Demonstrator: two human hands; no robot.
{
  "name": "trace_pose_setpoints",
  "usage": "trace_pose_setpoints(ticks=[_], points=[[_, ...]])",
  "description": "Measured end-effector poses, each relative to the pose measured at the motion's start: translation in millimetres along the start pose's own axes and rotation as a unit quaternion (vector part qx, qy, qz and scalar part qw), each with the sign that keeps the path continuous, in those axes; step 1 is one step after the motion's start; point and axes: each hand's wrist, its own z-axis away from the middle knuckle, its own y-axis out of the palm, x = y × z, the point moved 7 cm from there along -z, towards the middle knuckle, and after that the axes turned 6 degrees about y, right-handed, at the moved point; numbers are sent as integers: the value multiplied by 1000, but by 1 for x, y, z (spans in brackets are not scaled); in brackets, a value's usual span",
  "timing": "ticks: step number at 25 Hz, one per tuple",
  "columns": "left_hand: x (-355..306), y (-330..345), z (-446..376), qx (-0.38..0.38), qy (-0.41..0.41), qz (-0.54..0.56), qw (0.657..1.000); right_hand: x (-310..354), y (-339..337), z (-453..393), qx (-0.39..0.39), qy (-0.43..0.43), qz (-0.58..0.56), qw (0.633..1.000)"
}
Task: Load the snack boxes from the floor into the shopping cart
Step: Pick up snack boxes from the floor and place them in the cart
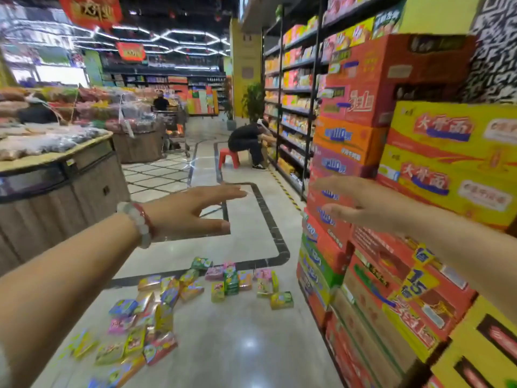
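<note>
Several small colourful snack boxes lie scattered on the shiny floor below my arms, from the lower left up to the middle of the aisle. My left hand, with a bead bracelet on the wrist, is stretched forward with straight fingers and holds nothing. My right hand reaches out at the same height, fingers straight, empty, in front of a stack of cartons. Both hands hang well above the boxes. No shopping cart shows near me.
A tall stack of red and yellow cartons lines the right side. A wooden display counter stands at left. Down the aisle a person sits on a red stool by the shelves. A distant cart stands beyond.
</note>
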Motion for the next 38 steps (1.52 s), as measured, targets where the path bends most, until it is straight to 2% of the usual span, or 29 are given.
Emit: trace_pose_setpoints(ticks=[4,9,14,18,23,26,31,35,38], points=[[110,46,-21,31,-32,17,999,-27,72,-101,47,-25,-28,998],[241,96,-71,61,-48,55,995,-78,175,-210,97,2,-63,993],[343,153,-153,121,-74,102,985,-151,255,-294,157,68,-90,981],[414,209,-229,134,-61,122,981,-217,321,-364,206,92,-77,971],[510,300,-310,145,-51,148,977,-291,429,-451,256,110,-73,958],[571,362,-344,170,-79,194,963,-327,497,-490,298,138,-64,942],[678,500,-383,179,-214,252,927,-396,645,-525,334,197,-96,917],[741,660,-380,150,-309,262,902,-472,806,-508,298,312,-184,883],[775,789,-375,143,-375,272,875,-514,918,-487,311,319,-174,878]])
